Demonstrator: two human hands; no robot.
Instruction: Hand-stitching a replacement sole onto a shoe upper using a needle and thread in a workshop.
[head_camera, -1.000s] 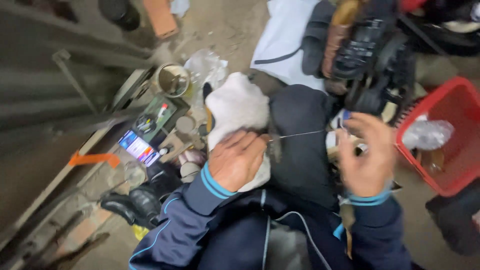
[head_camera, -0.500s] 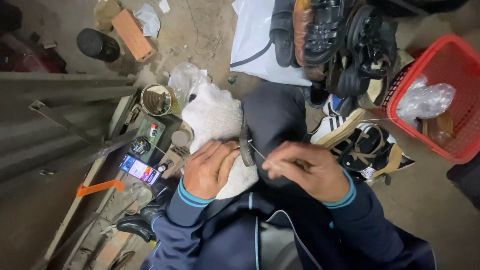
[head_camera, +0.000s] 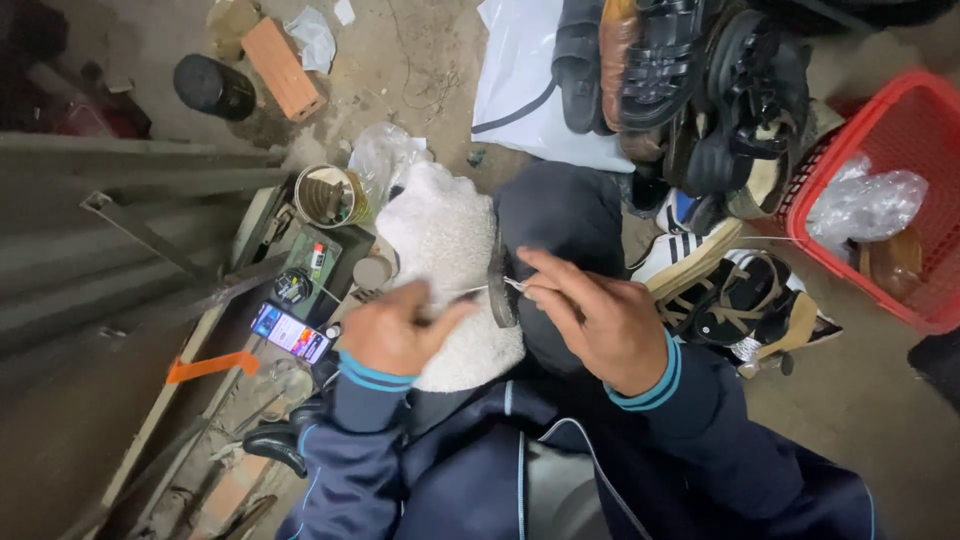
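From the head camera, we saw our left hand (head_camera: 400, 335) closed over a white fluffy shoe (head_camera: 445, 250) lying across our lap, its fingers curled onto the shoe's near end, possibly around a thin tool that we could not make out. Our right hand (head_camera: 600, 320) sat just beside it, fingertips (head_camera: 535, 285) pinched together on a thin thread (head_camera: 480, 291) at the shoe's dark sole edge (head_camera: 497, 285), which stood between the two hands. The shoe looked woolly and off-white, toe pointing away from our fingers. Beyond our right fingers lay a pile of dark sandals (head_camera: 700, 90) and a red basket (head_camera: 890, 140); past our left fingers, a phone (head_camera: 291, 333) and a tin can (head_camera: 328, 195).
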